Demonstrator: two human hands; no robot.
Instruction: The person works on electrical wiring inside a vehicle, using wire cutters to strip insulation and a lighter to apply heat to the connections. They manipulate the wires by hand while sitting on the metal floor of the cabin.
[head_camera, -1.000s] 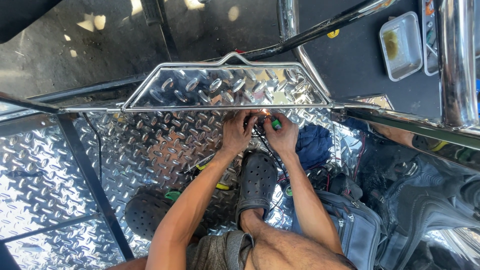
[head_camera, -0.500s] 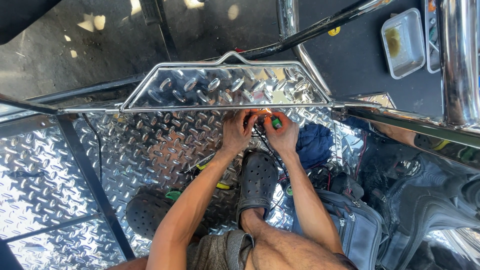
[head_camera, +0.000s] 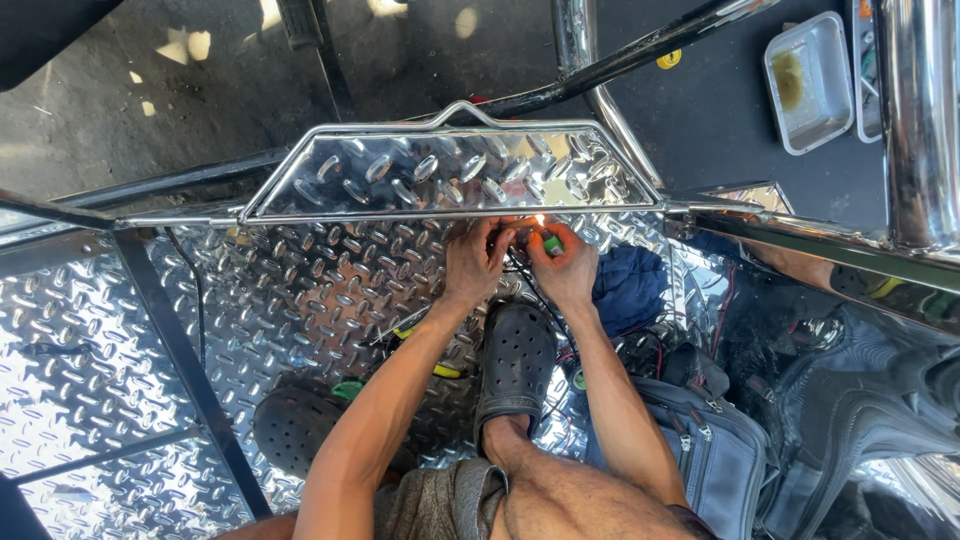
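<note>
Chrome diamond-plate floor (head_camera: 120, 340) fills the left side, crossed by a dark bar (head_camera: 170, 340). Further right, the left hand (head_camera: 475, 262) pinches thin dark wires (head_camera: 518, 262) just under the plate step's rail (head_camera: 450, 212), fingers closed on them. Right beside it, nearly touching, the right hand (head_camera: 567, 268) is clamped on a green lighter (head_camera: 551, 243), a small flame (head_camera: 539, 220) at its tip meeting the wires. Below the hands sits a black clog (head_camera: 515, 365) on the person's foot; a second clog (head_camera: 295, 430) lies lower left. Right of the grip lie a blue cloth (head_camera: 630, 285) and a grey bag (head_camera: 715, 450); upper right, a metal tray (head_camera: 810, 80).
</note>
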